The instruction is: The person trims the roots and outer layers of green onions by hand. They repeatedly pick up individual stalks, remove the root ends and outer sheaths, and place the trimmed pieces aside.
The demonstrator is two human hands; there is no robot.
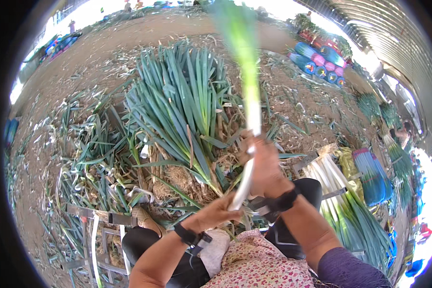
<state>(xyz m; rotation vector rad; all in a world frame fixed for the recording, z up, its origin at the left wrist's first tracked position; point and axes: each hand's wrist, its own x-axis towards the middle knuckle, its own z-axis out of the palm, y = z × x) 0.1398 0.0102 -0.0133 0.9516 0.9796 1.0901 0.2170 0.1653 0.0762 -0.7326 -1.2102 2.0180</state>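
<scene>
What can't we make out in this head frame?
Held leek: leaf end motion-blurred near the head view's top edge.
Its mid-stalk: partly covered by the right hand, head view.
Right hand's finger outlines: blurred, head view.
Leek pile: lower leeks hidden under upper ones, head view.

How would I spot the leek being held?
Find the big leek heap near the middle of the view. At its lower right, the right hand and left hand hold one leek, blurred green top pointing upward in the picture. Unlike its heaped neighbours, it is held up alone, its stalk bright white.
</scene>
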